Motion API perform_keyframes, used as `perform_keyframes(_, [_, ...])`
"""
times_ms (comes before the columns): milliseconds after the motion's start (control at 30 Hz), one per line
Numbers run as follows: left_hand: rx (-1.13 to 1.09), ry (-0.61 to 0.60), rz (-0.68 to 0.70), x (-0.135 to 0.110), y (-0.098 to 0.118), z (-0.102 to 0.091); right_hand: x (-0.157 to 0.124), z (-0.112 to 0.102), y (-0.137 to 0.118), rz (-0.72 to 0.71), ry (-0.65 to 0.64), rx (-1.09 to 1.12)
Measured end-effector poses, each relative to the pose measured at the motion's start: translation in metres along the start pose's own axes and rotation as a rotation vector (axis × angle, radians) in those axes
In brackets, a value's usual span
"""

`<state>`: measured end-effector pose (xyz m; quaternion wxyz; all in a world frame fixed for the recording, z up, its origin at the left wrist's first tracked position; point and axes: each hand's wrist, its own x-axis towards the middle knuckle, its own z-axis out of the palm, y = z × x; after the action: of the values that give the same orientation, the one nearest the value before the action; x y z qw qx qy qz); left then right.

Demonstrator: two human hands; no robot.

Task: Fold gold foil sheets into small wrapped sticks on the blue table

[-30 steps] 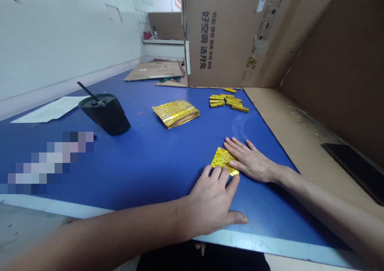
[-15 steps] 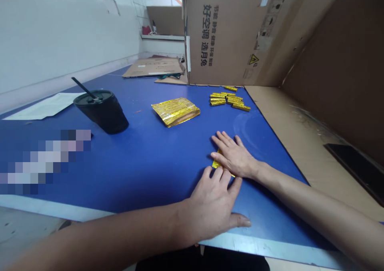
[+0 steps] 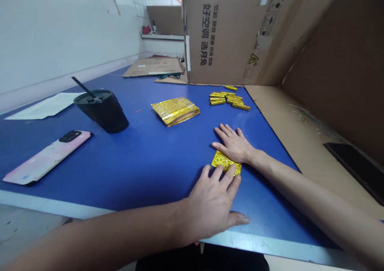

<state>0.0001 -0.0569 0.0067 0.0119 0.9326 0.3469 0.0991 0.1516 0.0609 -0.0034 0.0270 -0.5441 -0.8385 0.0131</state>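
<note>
A small sheet of shiny gold foil paper [image 3: 225, 161] lies on the blue table in front of me. My right hand [image 3: 235, 146] rests flat on its far edge, fingers stretched out and spread. At the near edge, my left hand [image 3: 213, 201] touches the foil with its fingertips; its fingers are apart and the thumb points right. Beyond my hands lies a stack of gold foil sheets [image 3: 176, 111]. Farther right sit several narrow folded gold foil strips [image 3: 226, 98], loosely piled near the cardboard.
A black cup with a straw [image 3: 103, 111] stands at the left, with a phone [image 3: 48, 157] nearer and white paper [image 3: 42, 106] behind. A large cardboard box [image 3: 231, 35] walls the back and right. Flat cardboard [image 3: 154, 66] lies at the far end.
My right hand has slid away from me across the foil, uncovering more of the sheet. My left hand has stayed nearly in place at the near edge.
</note>
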Motion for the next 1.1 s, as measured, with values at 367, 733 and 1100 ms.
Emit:
perform_keyframes(367, [-0.08, -0.064, 0.105, 0.0, -0.009, 0.004, -0.001, -0.002, -0.001, -0.002, -0.001, 0.023])
perform_keyframes(733, [-0.109, -0.06, 0.104, 0.0, -0.009, 0.002, 0.004, -0.002, 0.007, 0.035, 0.191, 0.026])
perform_keyframes(1100, [-0.074, -0.079, 0.098, 0.002, -0.008, 0.003, 0.008, -0.012, 0.002, 0.134, 0.26, 0.175])
